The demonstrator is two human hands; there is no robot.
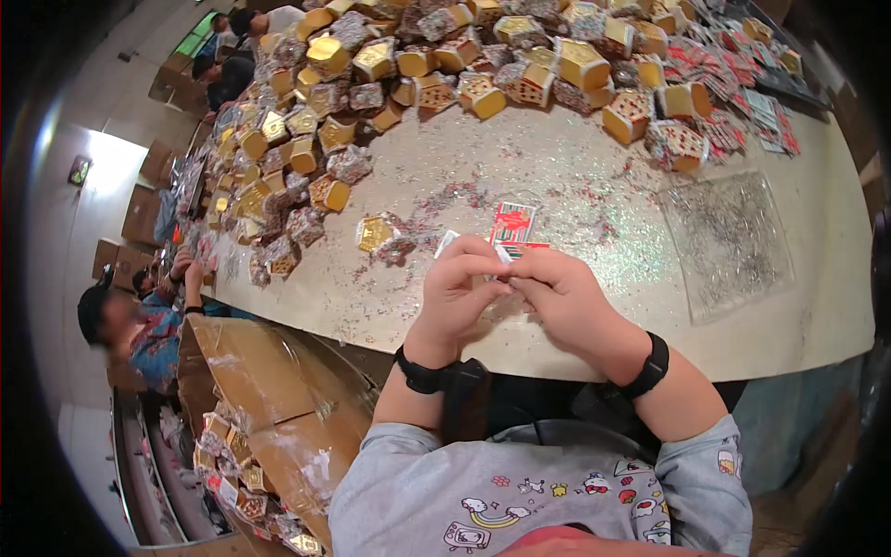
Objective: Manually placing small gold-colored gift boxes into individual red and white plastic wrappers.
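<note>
My left hand [461, 286] and my right hand [563, 295] meet over the near middle of the table, fingertips pinched together. A small white scrap [504, 253] shows at the fingertips; what exactly they grip is mostly hidden. A red, white and green printed card [513, 223] lies just beyond the fingers, and part of a similar card shows below it, by my right index finger. Left of my hands rests a glittery ornament with a gold face [380, 234], shaped like a small house. Each wrist wears a black band.
Many gold and glittery house-shaped ornaments [483, 93] are heaped along the table's far and left sides. Red cards [719, 70] pile up at far right. A clear plastic sheet [729, 243] lies right. A cardboard box [278, 371] with ornaments stands at lower left; a person [153, 339] works beyond.
</note>
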